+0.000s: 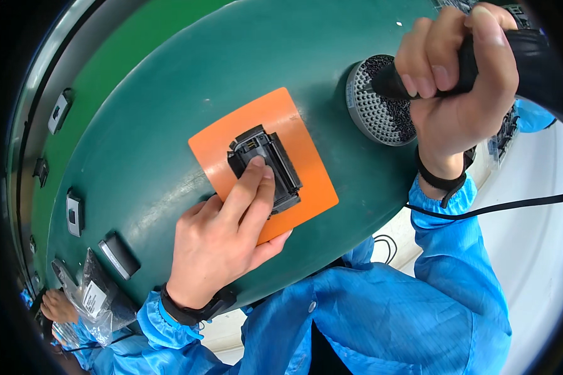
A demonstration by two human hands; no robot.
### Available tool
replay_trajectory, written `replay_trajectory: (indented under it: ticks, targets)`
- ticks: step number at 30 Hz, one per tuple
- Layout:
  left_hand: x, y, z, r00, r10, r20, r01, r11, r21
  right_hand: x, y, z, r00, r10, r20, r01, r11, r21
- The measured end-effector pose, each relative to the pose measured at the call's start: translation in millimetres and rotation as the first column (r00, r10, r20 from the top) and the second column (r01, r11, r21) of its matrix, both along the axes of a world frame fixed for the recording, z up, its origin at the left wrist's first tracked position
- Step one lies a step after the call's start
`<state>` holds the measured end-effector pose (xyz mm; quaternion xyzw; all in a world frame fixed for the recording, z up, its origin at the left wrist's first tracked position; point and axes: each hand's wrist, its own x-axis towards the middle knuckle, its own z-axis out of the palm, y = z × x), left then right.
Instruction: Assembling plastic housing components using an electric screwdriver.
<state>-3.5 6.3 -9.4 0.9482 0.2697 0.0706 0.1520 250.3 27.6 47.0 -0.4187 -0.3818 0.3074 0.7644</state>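
Note:
A black plastic housing [247, 147] with a roller-like bar along one side lies on an orange mat [218, 153] in the middle of the green table. My left hand [216, 247] steadies it, index and middle fingers pressed together on its top, thumb by the mat's near edge. At the upper right, my right hand [460, 94] is wrapped round a black electric screwdriver [535, 69]. Its tip points left over a round dish [360, 103] whose perforated plate carries many small dark screws. Whether a screw sits on the tip is too small to tell.
Several grey-and-black parts [75, 212] stand along the table's left side and on the green strip beyond. A clear bag [97, 297] of dark pieces lies at the lower left, near another person's hand [57, 306]. A black cable [519, 203] crosses at right.

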Motion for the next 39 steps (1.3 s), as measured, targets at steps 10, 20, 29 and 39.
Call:
replay_trajectory:
  ticks: [10, 20, 29, 39]
  targets:
    - [-1, 1, -1, 1.000, 0.008, 0.011, -0.008, 1.000, 0.005, -4, 5, -10, 0.974, 0.035, 0.225, -0.064, 0.990, 0.122]
    - [-2, 1, -1, 1.000, 0.011, 0.017, -0.011, 1.000, 0.001, -18, 7, 0, 0.984, -0.029, 0.177, 0.011, 0.995, 0.104]
    - [-7, 1, 2, 1.000, 0.015, -0.001, -0.015, 1.000, -0.002, 9, 10, -19, 0.929, 0.116, 0.352, -0.178, 0.972, 0.151]
    - [-12, 0, -3, 0.999, 0.002, 0.037, -0.003, 1.000, 0.009, 8, -8, 35, 0.860, 0.467, 0.209, -0.493, 0.864, 0.098]
